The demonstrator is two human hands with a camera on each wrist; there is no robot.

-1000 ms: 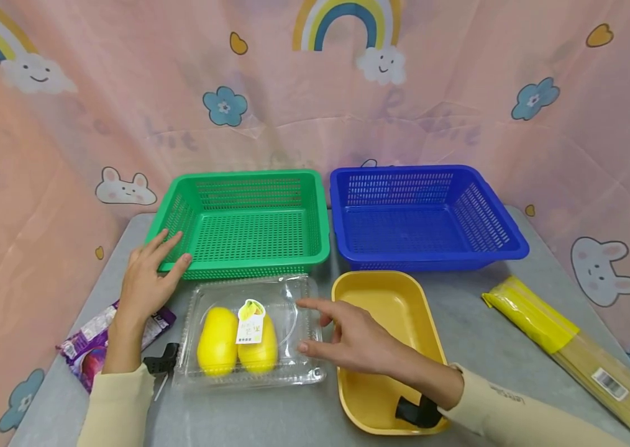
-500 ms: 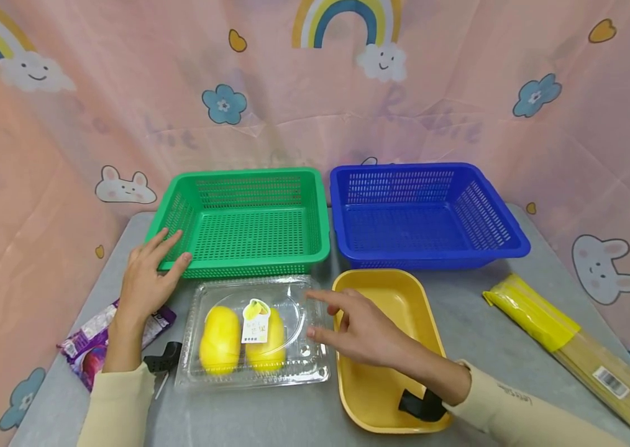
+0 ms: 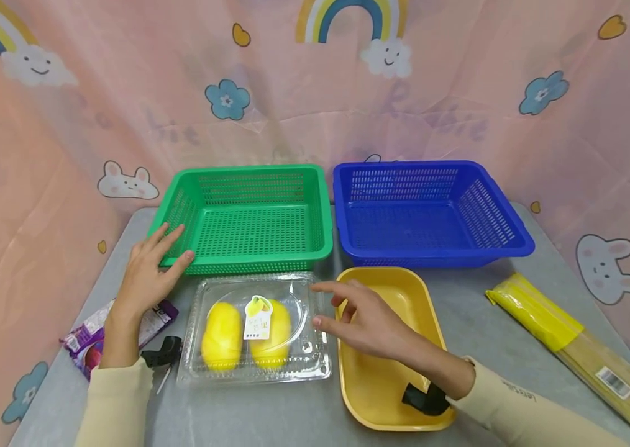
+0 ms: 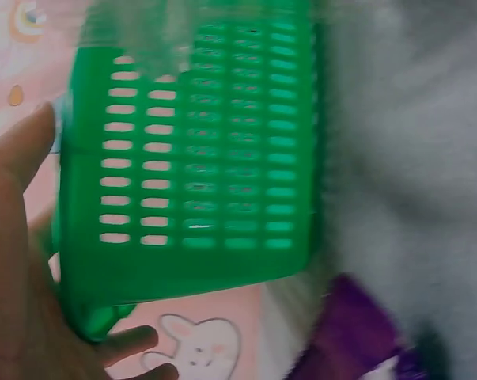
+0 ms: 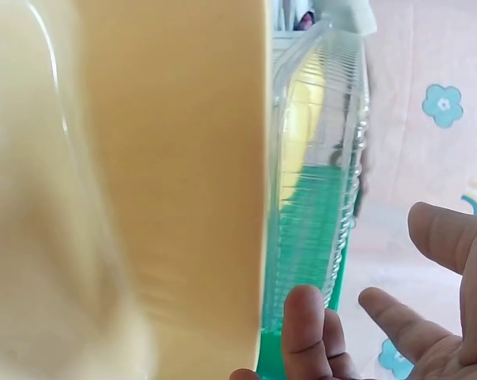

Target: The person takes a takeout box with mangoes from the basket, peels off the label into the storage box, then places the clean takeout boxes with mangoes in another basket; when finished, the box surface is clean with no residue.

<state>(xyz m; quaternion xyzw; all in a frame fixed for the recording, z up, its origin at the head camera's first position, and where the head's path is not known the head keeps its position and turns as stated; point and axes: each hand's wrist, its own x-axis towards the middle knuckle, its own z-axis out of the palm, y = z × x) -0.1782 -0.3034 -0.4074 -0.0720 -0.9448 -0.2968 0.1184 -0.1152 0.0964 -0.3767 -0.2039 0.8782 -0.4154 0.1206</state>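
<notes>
A clear plastic clamshell box (image 3: 309,363) lies before the green basket (image 3: 259,264). Two yellow mangoes are inside, a left one (image 3: 222,338) and a right one (image 3: 280,347), with a label (image 3: 257,323) above them. At the basket's front left corner rests my left hand (image 3: 147,273), fingers spread; the left wrist view has this hand (image 4: 32,277) at the basket's rim. My right hand (image 3: 365,316) hovers over the yellow tray (image 3: 348,397), its fingertips by the box's right edge. It holds nothing. In the right wrist view, its fingers (image 5: 305,321) are loosely bent.
A blue basket (image 3: 404,254) stands at the back right. On the right lies a long pack of noodles (image 3: 589,354) in yellow wrapping. A purple packet (image 3: 88,341) is partly behind my left forearm. Patterned pink cloth (image 3: 270,136) hangs at the back.
My right hand has drawn slightly to the right. Inside the box, the right mango has shifted right, so the mangoes now lie farther apart. My left hand has stayed at the basket.
</notes>
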